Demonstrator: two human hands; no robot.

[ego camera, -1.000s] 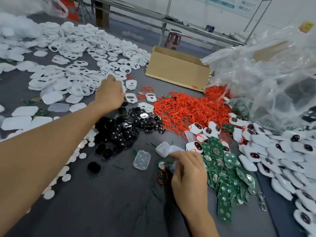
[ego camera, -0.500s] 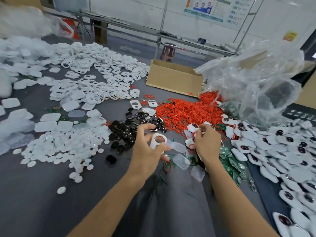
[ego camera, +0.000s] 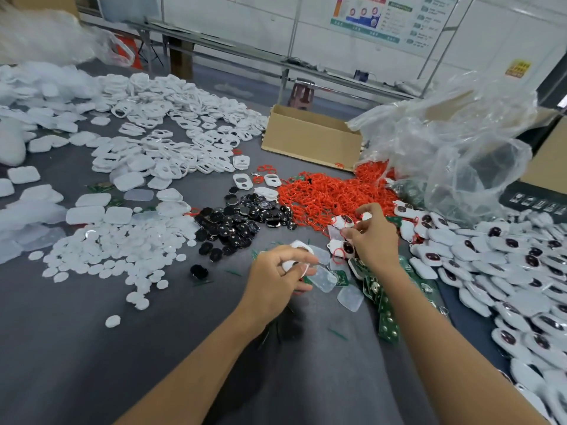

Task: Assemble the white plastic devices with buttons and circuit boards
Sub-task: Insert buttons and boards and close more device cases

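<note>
While gripping white shell (ego camera: 298, 246) in left hand (ego camera: 276, 280), pinches apparent red ring (ego camera: 365, 215) in right hand (ego camera: 372, 243), just right of shell.

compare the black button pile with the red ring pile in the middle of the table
The black buttons are solid, glossy pieces; the red rings are thin open loops. The black buttons form the smaller heap; the red rings spread wider, back to the plastic bag. The black buttons lie left of the red rings. Both are loose heaps on the grey table.
</note>
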